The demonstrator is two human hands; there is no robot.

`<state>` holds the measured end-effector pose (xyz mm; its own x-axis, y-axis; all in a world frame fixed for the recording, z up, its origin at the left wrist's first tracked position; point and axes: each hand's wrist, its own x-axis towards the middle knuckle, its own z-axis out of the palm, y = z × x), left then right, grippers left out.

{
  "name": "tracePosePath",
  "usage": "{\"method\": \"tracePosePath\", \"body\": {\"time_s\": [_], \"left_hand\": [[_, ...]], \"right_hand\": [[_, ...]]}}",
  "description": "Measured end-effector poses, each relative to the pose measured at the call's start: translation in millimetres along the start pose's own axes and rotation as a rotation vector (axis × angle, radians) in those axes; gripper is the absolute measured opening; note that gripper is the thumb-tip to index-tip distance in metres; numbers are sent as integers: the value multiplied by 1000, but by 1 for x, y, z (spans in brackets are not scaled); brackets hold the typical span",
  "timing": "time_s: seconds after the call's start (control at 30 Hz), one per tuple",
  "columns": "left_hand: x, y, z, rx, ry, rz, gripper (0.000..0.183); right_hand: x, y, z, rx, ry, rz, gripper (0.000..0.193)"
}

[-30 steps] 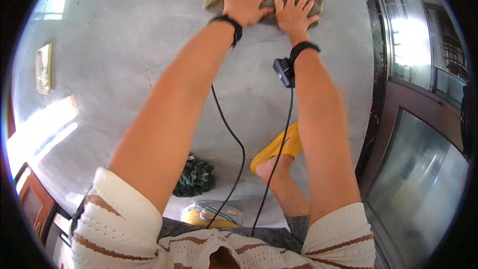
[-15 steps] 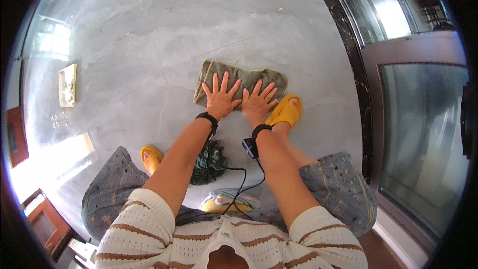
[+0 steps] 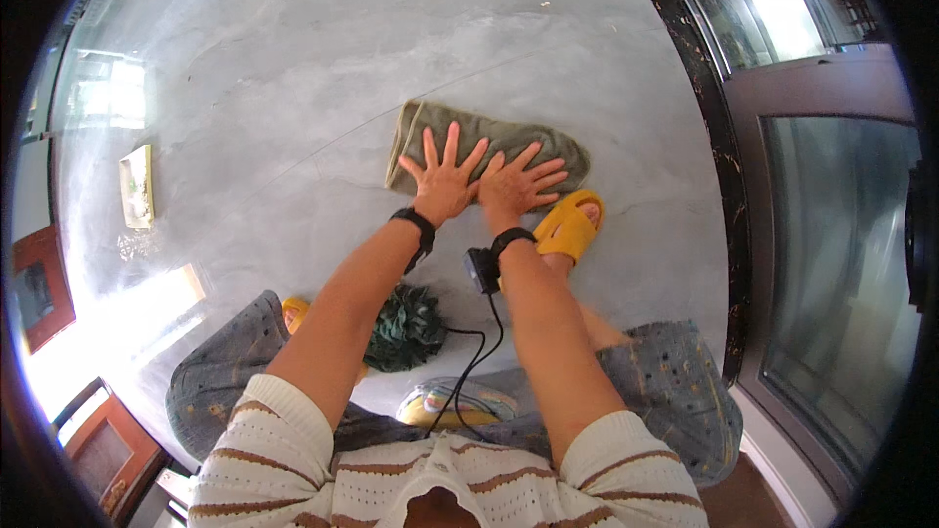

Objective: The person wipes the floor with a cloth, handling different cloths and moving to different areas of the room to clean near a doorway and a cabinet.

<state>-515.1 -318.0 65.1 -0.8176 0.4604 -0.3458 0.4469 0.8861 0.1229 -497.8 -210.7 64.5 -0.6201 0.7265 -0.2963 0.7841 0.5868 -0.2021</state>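
A folded olive-green cloth [image 3: 548, 142] with a pale edge lies on the grey, glossy floor [image 3: 323, 68] in front of me. My left hand [image 3: 445, 181] presses on its left half with fingers spread. Close beside it, my right hand [image 3: 511, 184] lies on the right half, fingers also spread and palm down. The two thumbs nearly meet. Each wrist wears a black band, and a small black device [image 3: 481, 271] with a cable sits at the right one. Next to the cloth's right end is my foot in a yellow slipper [image 3: 572, 225].
Between my knees stands a dark green ruffled thing [image 3: 406, 328]. A striped, yellow-edged object [image 3: 455, 403] is nearer me. At right are a dark threshold strip [image 3: 719, 137] and a framed glass door [image 3: 841, 254]. Wooden furniture [image 3: 44, 284] stands at left.
The cloth, under both hands, has shifted slightly and lies flatter and wider, its right end farther right. Both hands stay on it with fingers spread. The whole view has shifted a little.
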Motion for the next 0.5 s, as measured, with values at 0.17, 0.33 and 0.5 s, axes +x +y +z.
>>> {"method": "tracePosePath", "body": {"time_s": [0.17,0.33,0.5], "left_hand": [[105,6,-27,-35,189,57,68],[205,21,-69,-24,121,-25,66],[251,13,-92,-54,123,-52,67]], "right_hand": [[109,-29,-13,-47,159,-171,70],[223,-59,-37,-109,184,-395,67],[261,-87,-45,-129,192,-406,67]]}}
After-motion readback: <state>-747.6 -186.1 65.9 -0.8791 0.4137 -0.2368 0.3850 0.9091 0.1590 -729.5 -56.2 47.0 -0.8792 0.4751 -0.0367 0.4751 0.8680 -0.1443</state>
